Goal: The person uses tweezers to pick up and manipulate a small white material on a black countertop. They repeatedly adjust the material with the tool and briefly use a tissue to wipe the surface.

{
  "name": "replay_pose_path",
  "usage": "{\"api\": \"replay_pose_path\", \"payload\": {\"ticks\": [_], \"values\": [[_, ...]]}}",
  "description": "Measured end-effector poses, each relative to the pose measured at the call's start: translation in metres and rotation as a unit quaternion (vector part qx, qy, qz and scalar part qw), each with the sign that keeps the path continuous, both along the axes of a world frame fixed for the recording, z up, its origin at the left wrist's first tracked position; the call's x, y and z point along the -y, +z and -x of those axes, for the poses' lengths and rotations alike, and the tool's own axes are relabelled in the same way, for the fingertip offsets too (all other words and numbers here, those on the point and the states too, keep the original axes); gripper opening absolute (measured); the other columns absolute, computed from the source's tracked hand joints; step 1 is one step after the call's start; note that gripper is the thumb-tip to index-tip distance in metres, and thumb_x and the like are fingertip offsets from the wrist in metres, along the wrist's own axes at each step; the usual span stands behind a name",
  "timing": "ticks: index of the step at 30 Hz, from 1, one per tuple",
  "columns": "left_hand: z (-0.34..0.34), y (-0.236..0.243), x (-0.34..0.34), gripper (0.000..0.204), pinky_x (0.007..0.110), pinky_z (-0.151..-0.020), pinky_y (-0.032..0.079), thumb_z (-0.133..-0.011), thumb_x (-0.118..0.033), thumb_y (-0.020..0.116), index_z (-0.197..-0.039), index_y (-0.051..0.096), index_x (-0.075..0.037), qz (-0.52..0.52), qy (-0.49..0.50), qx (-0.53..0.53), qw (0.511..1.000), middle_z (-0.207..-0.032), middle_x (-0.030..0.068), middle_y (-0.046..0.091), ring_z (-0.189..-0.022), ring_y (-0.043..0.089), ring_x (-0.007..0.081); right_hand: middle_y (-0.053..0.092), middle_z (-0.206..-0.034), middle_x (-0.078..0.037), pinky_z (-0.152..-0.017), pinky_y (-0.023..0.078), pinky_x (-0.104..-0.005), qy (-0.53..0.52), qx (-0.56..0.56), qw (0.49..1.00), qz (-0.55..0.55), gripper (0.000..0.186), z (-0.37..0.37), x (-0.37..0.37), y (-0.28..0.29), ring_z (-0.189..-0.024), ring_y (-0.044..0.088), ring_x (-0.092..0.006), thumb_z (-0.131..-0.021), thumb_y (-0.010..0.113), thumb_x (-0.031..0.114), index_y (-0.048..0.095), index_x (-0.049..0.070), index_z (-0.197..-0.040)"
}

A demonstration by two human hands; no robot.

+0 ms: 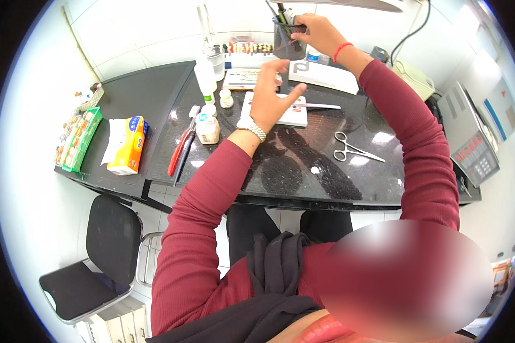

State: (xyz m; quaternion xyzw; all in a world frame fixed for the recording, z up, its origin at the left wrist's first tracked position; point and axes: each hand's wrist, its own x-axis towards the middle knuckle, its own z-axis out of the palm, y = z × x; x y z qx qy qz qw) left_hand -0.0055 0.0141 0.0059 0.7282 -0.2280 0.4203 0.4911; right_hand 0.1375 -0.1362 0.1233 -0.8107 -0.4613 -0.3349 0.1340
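Observation:
My right hand (320, 34) is at the back of the black desk, its fingers closed at the rim of a dark pen holder (290, 47) that has several pens in it. A thin reddish piece shows beside the thumb; I cannot make out what it is. My left hand (269, 102), with a watch at the wrist, hovers over a white pad (296, 118) with its fingers spread and nothing in them. A slim pale stick (324, 106) lies across the pad's right side. To the right, a pair of scissor-handled metal forceps (355, 151) rests on the desk.
A long white box (324, 78) lies behind the pad. Left of my left hand stand a white jar (207, 129), a small bottle (226, 99) and red and black handled tools (184, 147). Farther left are an orange tissue pack (133, 143), a green tray (86, 137) and a black chair (111, 240).

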Motion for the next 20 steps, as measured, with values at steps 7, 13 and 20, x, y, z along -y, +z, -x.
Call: {"api": "replay_pose_path", "payload": {"ticks": [7,13,20], "values": [[-0.005,-0.011,0.008,0.115,0.043,-0.1,0.045,-0.066,-0.042,0.09,-0.145,0.017,0.002,-0.017,0.077,-0.009,0.997,-0.138,0.0221,0.029,-0.131,0.035,0.0319,0.059,-0.085,-0.013,-0.067,0.051,-0.0343,0.026,-0.06,0.998,0.015,0.027,0.086,0.049,-0.025,-0.071,0.063,-0.0239,-0.083,0.074,0.019,0.058,0.001,-0.095],[0.01,-0.001,0.009,0.134,0.046,-0.102,0.043,-0.057,-0.039,0.095,-0.15,0.005,-0.004,-0.022,-0.12,-0.095,0.988,-0.144,0.024,0.033,-0.129,0.045,0.0367,0.057,-0.084,-0.011,-0.066,0.052,-0.0329,0.069,-0.096,0.993,0.014,0.026,0.163,0.079,-0.033,-0.071,0.064,-0.023,-0.081,0.076,0.016,0.057,0.0,-0.091],[0.106,-0.005,0.014,0.128,0.042,-0.113,0.03,-0.048,-0.037,0.098,-0.148,0.025,-0.007,-0.078,-0.184,-0.072,0.977,-0.144,0.0144,0.036,-0.134,0.04,0.0309,0.059,-0.092,-0.011,-0.072,0.054,-0.0319,0.177,-0.146,0.973,-0.012,0.028,0.248,0.096,-0.052,-0.079,0.065,-0.0233,-0.078,0.078,0.012,0.058,0.001,-0.094]]}}
